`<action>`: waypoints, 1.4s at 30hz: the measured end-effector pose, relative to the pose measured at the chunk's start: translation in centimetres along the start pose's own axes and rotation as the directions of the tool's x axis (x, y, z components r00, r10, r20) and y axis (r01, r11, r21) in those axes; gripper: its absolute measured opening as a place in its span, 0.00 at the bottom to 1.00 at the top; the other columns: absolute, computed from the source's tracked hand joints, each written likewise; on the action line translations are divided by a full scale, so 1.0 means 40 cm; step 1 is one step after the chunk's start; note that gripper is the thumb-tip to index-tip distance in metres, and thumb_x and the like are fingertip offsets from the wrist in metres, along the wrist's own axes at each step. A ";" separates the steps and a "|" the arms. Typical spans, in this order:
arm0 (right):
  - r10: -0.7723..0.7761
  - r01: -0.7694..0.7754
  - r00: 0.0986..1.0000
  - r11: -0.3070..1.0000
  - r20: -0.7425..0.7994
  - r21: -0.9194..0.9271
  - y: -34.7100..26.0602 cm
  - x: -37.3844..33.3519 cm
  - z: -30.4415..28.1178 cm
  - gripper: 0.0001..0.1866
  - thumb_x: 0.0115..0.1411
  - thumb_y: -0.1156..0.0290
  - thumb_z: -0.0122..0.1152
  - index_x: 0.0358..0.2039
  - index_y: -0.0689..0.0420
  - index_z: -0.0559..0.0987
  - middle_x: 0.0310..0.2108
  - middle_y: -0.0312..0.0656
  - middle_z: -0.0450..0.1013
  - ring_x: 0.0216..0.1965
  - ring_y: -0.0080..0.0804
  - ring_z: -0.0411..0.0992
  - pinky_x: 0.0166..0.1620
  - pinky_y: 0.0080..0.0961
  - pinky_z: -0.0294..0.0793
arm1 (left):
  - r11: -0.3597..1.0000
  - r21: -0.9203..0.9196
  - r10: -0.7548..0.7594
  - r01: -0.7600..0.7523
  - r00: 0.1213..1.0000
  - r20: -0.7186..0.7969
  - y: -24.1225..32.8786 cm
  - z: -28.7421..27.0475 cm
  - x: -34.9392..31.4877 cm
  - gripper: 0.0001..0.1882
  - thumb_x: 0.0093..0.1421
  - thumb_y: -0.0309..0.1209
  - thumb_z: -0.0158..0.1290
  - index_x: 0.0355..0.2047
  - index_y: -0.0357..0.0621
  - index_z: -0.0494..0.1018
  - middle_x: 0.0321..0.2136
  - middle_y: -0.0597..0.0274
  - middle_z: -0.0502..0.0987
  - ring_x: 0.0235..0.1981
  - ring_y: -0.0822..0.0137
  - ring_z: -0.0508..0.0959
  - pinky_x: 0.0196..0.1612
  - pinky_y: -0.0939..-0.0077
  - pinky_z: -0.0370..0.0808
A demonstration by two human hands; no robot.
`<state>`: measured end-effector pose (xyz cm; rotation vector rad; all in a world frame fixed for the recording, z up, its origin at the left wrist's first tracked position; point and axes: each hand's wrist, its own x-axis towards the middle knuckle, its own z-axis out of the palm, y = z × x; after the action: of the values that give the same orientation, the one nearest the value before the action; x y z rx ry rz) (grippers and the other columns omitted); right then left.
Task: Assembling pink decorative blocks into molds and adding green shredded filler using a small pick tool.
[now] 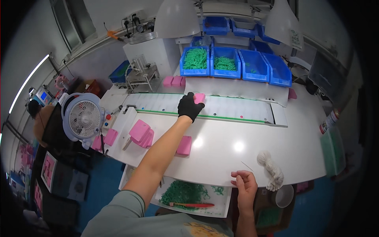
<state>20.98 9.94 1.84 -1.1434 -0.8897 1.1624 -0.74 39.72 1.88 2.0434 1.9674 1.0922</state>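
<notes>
My left hand (190, 108), in a black glove, reaches far over the long narrow conveyor belt (225, 107). Its fingers grip a small pink block (199, 98) near the belt's far edge. My bare right hand (245, 184) hovers at the table's front edge, fingers loosely bent and apart, with nothing visible in them. Just beyond its fingertips is a thin pale stick (247, 166). Beside my left forearm is a stack of pink blocks (139, 132), and another pink block (184, 145) lies on its other side.
Blue bins (225, 63), some holding green strips, stand behind the belt. A fan (83, 117) is at the left. A white cloth bundle (271, 170) lies to the right, near a spray can (330, 121). Below the edge, an open drawer (221, 207) holds green pieces and a red-handled brush (193, 205).
</notes>
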 end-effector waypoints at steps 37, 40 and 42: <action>0.109 -0.086 0.972 0.989 0.207 -0.118 0.026 0.007 0.083 0.12 0.67 0.68 0.47 0.41 0.64 0.73 0.40 0.45 0.74 0.41 0.30 0.76 0.42 0.25 0.77 | 0.898 -0.332 0.398 -0.290 0.857 0.327 0.070 -0.287 -0.538 0.30 0.48 0.31 0.64 0.51 0.43 0.68 0.45 0.54 0.71 0.47 0.57 0.73 0.51 0.66 0.70; 0.339 -0.349 0.880 0.937 0.334 -0.029 0.019 0.009 0.099 0.23 0.68 0.57 0.46 0.50 0.67 0.70 0.45 0.49 0.72 0.45 0.33 0.75 0.44 0.25 0.77 | 0.805 -0.576 0.396 -0.142 0.851 0.345 0.097 -0.313 -0.555 0.35 0.46 0.24 0.63 0.56 0.42 0.64 0.47 0.54 0.71 0.50 0.58 0.73 0.54 0.67 0.68; 0.340 -0.416 0.842 0.904 0.419 0.101 0.019 0.004 0.106 0.24 0.68 0.57 0.46 0.52 0.66 0.68 0.46 0.48 0.71 0.45 0.34 0.75 0.45 0.26 0.77 | 0.718 -0.691 0.412 -0.078 0.849 0.332 0.103 -0.310 -0.566 0.37 0.47 0.24 0.62 0.58 0.42 0.61 0.49 0.56 0.70 0.52 0.61 0.71 0.56 0.67 0.67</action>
<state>16.79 11.00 2.03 -0.9676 -0.8462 1.8160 -1.99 13.68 3.80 1.9294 0.8905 1.0037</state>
